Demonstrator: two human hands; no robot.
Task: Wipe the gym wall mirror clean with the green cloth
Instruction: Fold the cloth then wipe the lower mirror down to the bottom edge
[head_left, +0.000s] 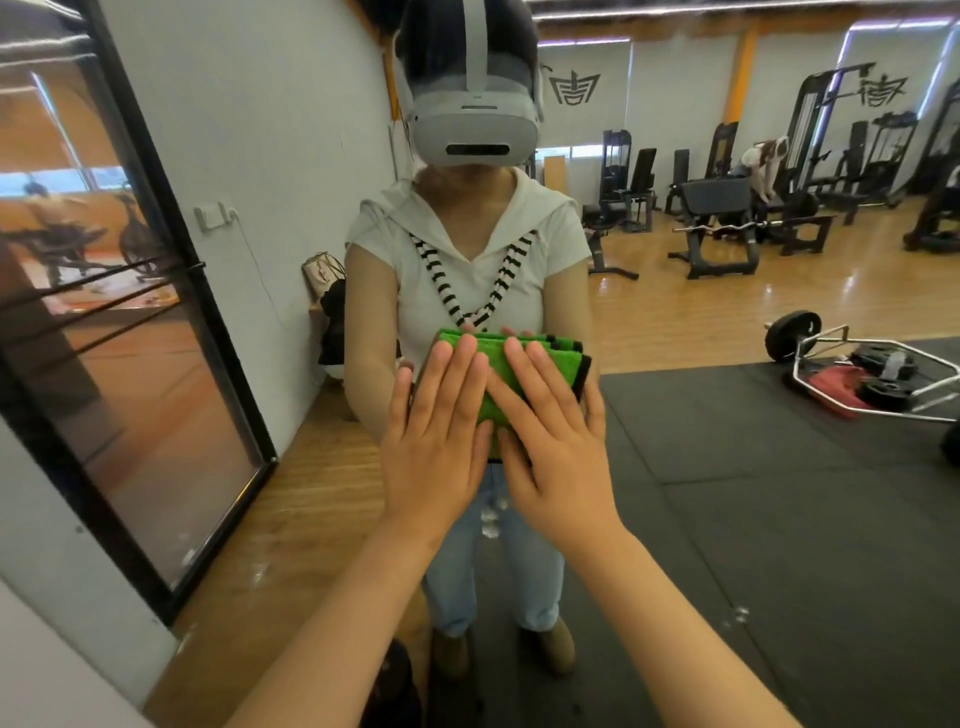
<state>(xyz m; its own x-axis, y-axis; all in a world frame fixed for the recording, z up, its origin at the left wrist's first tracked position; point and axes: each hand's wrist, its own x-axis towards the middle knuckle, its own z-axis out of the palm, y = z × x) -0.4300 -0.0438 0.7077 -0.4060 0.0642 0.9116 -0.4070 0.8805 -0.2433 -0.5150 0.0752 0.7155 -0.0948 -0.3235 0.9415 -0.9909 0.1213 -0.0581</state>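
Left hand (436, 431) and right hand (553, 447) are both flat, fingers straight and slightly spread, side by side, thumbs nearly touching. Neither grips anything: the palms press the folded green cloth (496, 364) against the mirror (649, 312) at about chest height. The cloth sits mostly under the fingers, with its top edge and dark-trimmed right edge showing past them. Status, as a judgement: cloth is on the glass and contact is made, so wiping is at or near its start. Nothing here shows which areas are already done. What's left is visible: pale smears (488, 514) on the glass just below the cloth, more at lower right (740, 613) and lower left (257, 571). Most of the surface around the hands likely needs passes, and the upper glass can't be judged. Outward: the reflection shows the person with a grey headset (475, 124), white top and jeans. Behind are weight machines (831, 156), a wood floor and a black mat (753, 493) with a loaded bar frame (872, 379) lying on it. A black-framed panel (156, 312) stands at the left against a white wall.
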